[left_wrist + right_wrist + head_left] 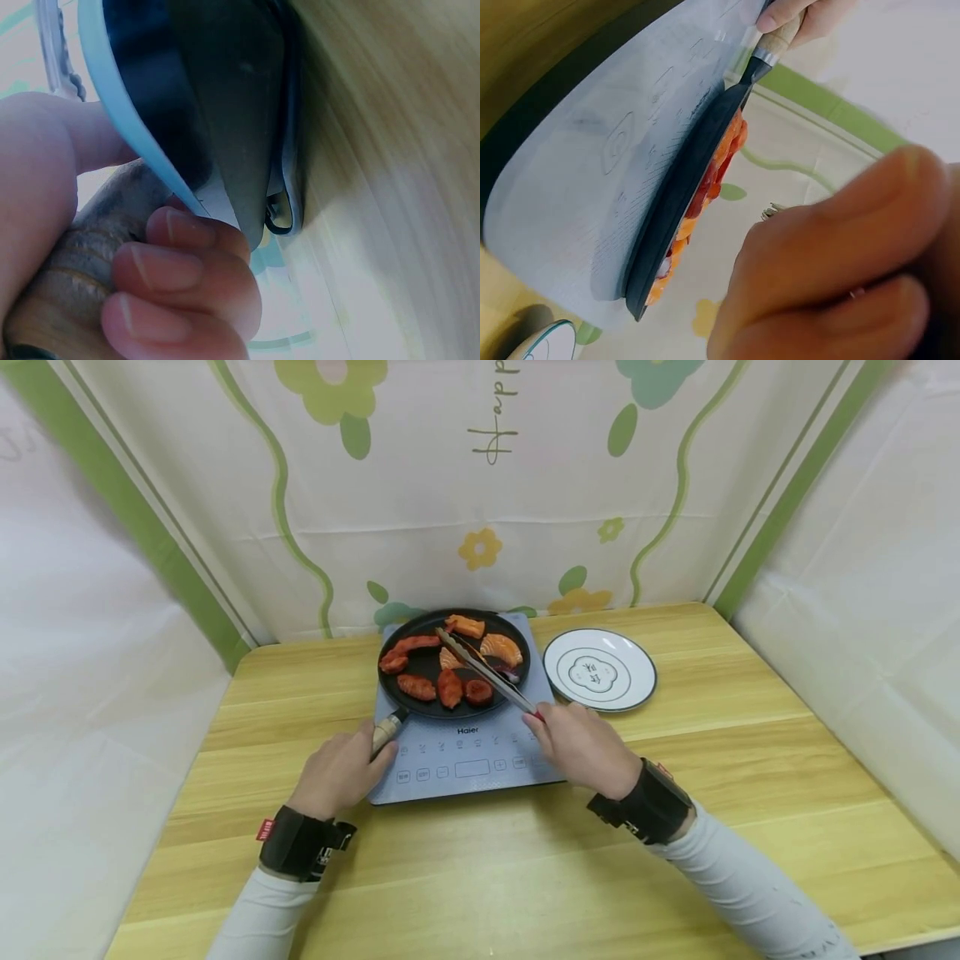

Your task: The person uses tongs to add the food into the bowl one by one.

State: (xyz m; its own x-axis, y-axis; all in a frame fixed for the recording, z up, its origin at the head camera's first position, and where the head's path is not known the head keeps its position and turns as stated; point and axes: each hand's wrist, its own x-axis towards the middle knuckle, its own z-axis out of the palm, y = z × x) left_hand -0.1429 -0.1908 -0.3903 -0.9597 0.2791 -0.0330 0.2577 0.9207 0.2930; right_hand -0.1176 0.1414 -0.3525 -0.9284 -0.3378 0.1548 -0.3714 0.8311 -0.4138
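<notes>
A black frying pan sits on a grey-blue induction cooker. It holds several pieces of salmon and red meat. My left hand grips the pan's wooden handle, whose grain shows between the curled fingers. My right hand holds metal tongs, their tips reaching over the food near the pan's middle. From the right wrist view I see the pan's rim edge-on and the cooker's surface.
A white plate with a dark rim lies right of the cooker on the wooden table. Patterned cloth screens close in the back and both sides.
</notes>
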